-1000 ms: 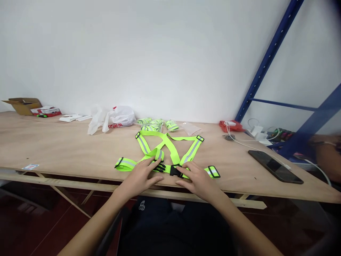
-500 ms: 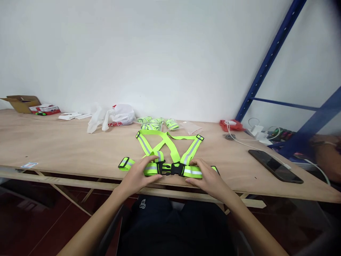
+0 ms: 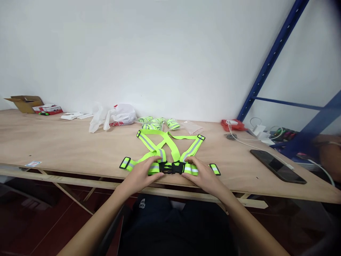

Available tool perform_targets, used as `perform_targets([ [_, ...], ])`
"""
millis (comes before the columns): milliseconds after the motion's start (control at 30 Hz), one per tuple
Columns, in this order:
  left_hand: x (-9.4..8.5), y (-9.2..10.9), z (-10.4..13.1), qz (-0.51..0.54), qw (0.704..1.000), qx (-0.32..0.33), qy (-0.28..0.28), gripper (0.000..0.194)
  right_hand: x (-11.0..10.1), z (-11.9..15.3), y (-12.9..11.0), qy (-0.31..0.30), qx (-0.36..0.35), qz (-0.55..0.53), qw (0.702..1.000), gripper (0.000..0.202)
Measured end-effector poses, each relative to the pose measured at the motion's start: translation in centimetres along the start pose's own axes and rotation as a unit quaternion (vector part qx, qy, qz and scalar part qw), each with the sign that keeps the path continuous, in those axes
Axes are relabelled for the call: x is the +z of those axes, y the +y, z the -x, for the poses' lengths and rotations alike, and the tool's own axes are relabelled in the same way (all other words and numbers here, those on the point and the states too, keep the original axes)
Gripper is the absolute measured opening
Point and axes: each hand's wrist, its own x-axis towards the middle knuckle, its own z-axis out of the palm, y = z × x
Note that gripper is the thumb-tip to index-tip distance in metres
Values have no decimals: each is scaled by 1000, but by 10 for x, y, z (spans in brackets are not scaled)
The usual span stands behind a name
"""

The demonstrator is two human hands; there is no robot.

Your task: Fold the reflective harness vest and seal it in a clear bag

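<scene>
A neon-yellow reflective safety vest made of elastic straps with silver stripes lies on the wooden table, its shoulder straps crossed at the back. At its front is a black side-release buckle. My left hand grips the waist strap beside the pronged half, thumb below and fingers above. On the other side my right hand pinches the strap next to the socket half. The prongs show between the halves, their tips at the socket's mouth; how far in they sit I cannot tell. Black adjuster slides sit beyond each hand.
Behind the vest are bagged rolled vests, a clear bag and a white plastic bag. A phone with a cable lies right, near a blue rack post. Another person's arm shows at the right edge.
The two buckle halves have come slightly closer together, with my hands still on the straps. The right adjuster slide now shows more fully. The view has shifted a little.
</scene>
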Motion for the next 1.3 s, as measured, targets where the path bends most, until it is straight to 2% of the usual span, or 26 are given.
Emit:
perform_targets([
  [233, -7, 7, -1, -32, 999, -26, 21, 44, -8, 9, 3, 1, -5, 32, 999, 37],
  [400, 5, 14, -15, 9, 998, -14, 66, 44, -6, 10, 4, 7, -25, 44, 999, 43],
  [567, 17, 14, -22, 66, 995, -17, 72, 43, -5, 10, 5, 14, -49, 22, 998, 39],
  [700, 16, 10, -19, 74, 994, -22, 82, 40, -7, 11, 6, 41, -40, -23, 998, 36],
  [800, 16, 9, -18, 66, 995, 4, 80, 38, -7, 12, 7, 62, -48, -46, 996, 33],
  [1000, 20, 9, -19, 67, 994, 37, 81, 33, -7, 12, 8, 65, -62, -54, 994, 33],
  [1300, 20, 7, -18, 81, 993, 23, 83, 34, -8, 11, 11, 73, -61, -63, 993, 32],
])
